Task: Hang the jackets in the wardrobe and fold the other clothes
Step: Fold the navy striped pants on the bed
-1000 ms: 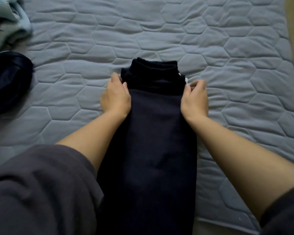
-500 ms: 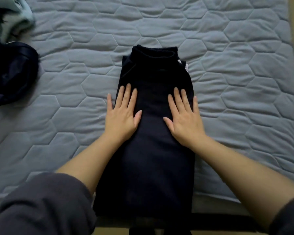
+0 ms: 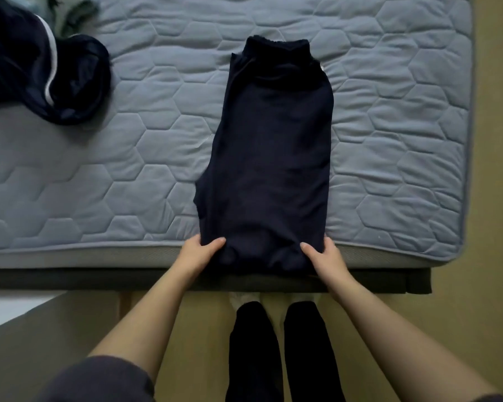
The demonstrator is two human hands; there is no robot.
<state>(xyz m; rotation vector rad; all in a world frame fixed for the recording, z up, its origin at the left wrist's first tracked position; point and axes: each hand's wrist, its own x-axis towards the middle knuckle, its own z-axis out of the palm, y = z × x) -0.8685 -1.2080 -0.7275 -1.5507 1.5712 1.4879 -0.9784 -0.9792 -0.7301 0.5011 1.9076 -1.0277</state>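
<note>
Both hands pinch the near hem; garment runs straight away.
Left hand (image 3: pixel 199 254) and right hand (image 3: pixel 323 258) grip dark folded garment (image 3: pixel 270 152) corners (equally near), long axis pointing up the mattress (image 3: pixel 389 117).

Folded dark garment (image 3: pixel 269 158) on quilted mattress (image 3: pixel 389 111) — left hand (image 3: pixel 199 255) and right hand (image 3: pixel 324 256) grip its near corners.
</note>
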